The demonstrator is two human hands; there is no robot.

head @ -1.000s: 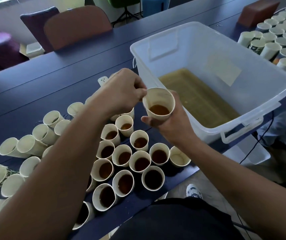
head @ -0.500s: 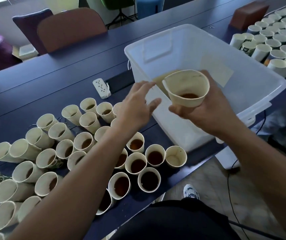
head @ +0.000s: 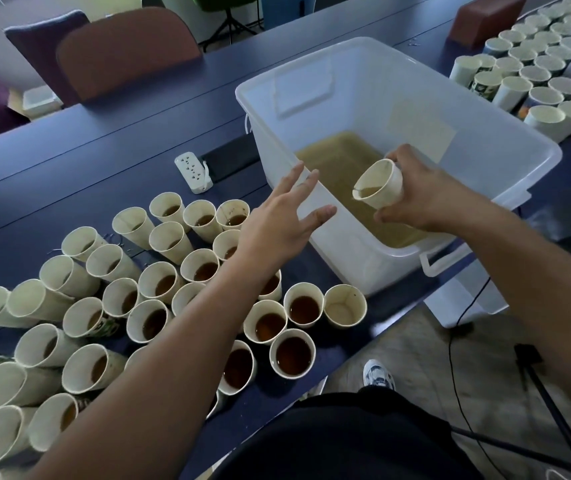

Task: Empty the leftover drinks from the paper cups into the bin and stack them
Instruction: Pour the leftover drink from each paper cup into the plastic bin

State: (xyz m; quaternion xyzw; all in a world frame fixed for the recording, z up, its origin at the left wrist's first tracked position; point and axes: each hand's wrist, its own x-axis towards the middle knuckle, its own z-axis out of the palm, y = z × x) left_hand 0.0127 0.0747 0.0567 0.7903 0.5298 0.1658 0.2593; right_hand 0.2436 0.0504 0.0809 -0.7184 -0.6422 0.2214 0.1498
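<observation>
**Cup tipped over the bin, mouth to the left, spare hand beside it**

The paper cup [head: 379, 186] sits inside the open top of the bin [head: 505, 131], above the pool of yellowish-brown liquid [head: 339, 161] already collected there. Its long axis lies close to level, mouth turned left and slightly down, base tucked into the palm of the right hand [head: 422, 194], whose fingers and thumb curl round the wall from the right. A thin film of drink shows at the lowest part of the rim; I judge the pour is under way or nearly spent, and what matters next is that the mouth stays inside the near wall so nothing runs down the outside.

The left hand [head: 282, 220] hovers just left of the cup, over the bin's near-left rim, fingers spread and straight, holding nothing. It is the nearer hand to the waiting cups [head: 294, 353], which stand below and left of it on the dark blue table [head: 86, 147], so it looks best placed to fetch the next one.

The cup is thin cream paper, a tapered cone with a rolled lip and stained inside, likely soft under a squeeze. The bin is translucent white plastic, rectangular, smooth-walled, with a moulded handle. Many waiting cups hold dark brown drink; one near the bin [head: 345, 305] looks empty. Further cups [head: 533, 71] stand upright at far right, and a white power strip [head: 194, 172] lies on the table
</observation>
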